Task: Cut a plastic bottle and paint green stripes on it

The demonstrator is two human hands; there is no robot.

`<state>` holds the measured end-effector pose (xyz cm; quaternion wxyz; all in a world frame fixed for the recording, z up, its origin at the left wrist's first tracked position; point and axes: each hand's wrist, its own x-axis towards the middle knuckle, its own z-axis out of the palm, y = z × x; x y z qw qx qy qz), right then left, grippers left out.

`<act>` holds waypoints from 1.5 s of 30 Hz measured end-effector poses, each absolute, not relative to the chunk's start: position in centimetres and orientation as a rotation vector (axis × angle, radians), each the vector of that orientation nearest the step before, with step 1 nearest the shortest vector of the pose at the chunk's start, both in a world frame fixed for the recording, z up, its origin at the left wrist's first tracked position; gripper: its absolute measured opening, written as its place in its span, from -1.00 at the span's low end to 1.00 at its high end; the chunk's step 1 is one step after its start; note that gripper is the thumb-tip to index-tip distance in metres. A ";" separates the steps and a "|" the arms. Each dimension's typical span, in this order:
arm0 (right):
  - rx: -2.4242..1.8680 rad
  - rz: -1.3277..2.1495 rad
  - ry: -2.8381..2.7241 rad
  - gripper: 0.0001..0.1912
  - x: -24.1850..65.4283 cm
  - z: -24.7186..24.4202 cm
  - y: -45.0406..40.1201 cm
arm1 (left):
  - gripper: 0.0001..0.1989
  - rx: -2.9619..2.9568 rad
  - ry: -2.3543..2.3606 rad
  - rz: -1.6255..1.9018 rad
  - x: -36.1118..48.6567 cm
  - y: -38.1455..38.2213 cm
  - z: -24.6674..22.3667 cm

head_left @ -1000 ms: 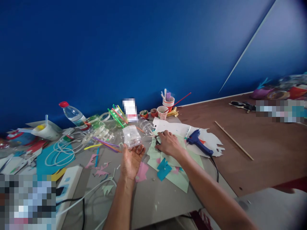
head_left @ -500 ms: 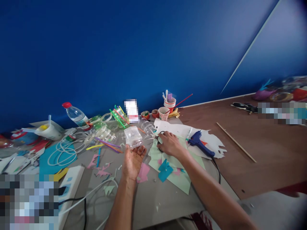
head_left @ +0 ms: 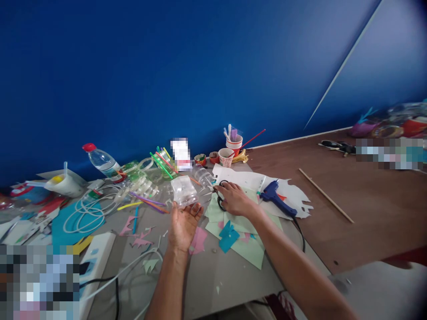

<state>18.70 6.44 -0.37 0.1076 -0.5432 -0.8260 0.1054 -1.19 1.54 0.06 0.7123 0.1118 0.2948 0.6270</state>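
Note:
My left hand [head_left: 184, 226] is palm up, with thumb and fingers curled round the lower end of a clear plastic bottle piece [head_left: 183, 191]. To its right, my right hand [head_left: 235, 198] is closed on black-handled scissors [head_left: 220, 203], partly covered by the fingers. The scissors' blades point left toward the bottle piece. Under the right hand lie pale green paper sheets [head_left: 248, 249] and a cut white sheet [head_left: 296, 198]. A blue cut-out paper shape [head_left: 228, 237] rests on the green paper, and a pink paper scrap [head_left: 199, 240] is beside the left wrist.
A blue glue gun [head_left: 276, 198] lies right of my right hand, its cord trailing over the table edge. Paper cups [head_left: 226, 157], a red-capped bottle [head_left: 102, 162] and drinking straws [head_left: 163, 163] stand behind. Leftward are a white cable [head_left: 71, 218] and a power strip [head_left: 100, 253]. A wooden stick [head_left: 325, 195] lies right.
The view has shifted slightly, so most things sit a little further left. My right hand's fingers have moved slightly on the scissors, and more of the black handles shows. The left hand stays at the bottle piece.

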 end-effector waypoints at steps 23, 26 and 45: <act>-0.651 1.652 -1.230 -0.46 17.3 1.8 6.1 | -0.64 0.261 0.629 1.414 -1.9 1.8 -0.3; -0.633 1.635 -1.219 -0.42 16.5 2.3 5.2 | -0.64 0.307 0.636 1.415 -1.7 1.8 -0.5; -0.813 1.352 -1.485 -0.42 14.2 1.4 4.7 | -0.38 0.751 0.828 1.486 -0.6 1.8 -2.2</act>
